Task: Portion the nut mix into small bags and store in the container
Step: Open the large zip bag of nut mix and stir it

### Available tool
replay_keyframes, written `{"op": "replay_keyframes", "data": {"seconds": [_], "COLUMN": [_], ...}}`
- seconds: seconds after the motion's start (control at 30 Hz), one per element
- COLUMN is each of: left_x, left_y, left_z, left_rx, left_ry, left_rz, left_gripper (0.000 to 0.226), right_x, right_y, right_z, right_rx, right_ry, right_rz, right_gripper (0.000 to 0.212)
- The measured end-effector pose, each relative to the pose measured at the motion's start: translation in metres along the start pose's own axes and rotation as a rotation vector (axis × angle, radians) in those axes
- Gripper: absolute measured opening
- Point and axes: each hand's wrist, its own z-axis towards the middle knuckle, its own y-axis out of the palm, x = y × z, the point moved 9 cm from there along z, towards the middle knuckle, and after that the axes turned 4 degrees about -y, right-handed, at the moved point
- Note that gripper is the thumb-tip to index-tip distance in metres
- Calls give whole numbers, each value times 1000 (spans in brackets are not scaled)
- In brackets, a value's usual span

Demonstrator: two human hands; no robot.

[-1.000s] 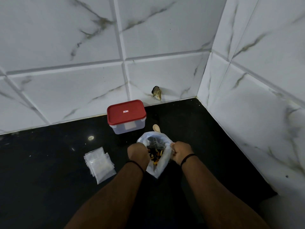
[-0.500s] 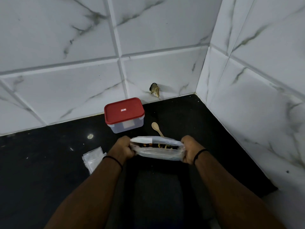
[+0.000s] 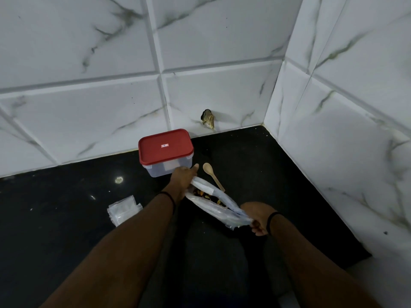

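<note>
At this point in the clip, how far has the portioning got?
Barely begun. Both hands, left hand and right hand, grip the ends of the nut mix bag, its mouth showing nuts. The small bags lie stacked, apparently unfilled; the wooden spoon lies untouched; the container has its red lid on. All scooping, bagging and storing remain.

Dim, soft focus, wide-angle edge warp

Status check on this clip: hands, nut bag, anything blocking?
Left hand and right hand each grip an end of the nut bag, mouth open. Container lid on. Spoon beside the bag, nothing blocking.
</note>
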Motion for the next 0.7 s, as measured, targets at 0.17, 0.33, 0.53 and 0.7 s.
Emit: {"op": "replay_keyframes", "data": {"seconds": [0.17, 0.33, 0.53, 0.7], "left_x": [23, 33, -44, -60], "left_y": [13, 8, 32, 37], "left_z": [14, 13, -33, -34], "left_rx": [57, 192, 27, 55], "left_ry": [117, 158, -174, -173], "left_rz": [247, 327, 238, 315], "left_gripper": [40, 24, 48, 22], "right_x": [-32, -77, -111, -118], "right_y": [3, -15, 3, -6], "right_z": [-3, -20, -23, -26], "right_rx": [16, 391, 407, 520], "right_ry": [-255, -569, -738, -771], "right_rz": [-434, -564, -385, -475], "right_gripper": [24, 36, 35, 18]}}
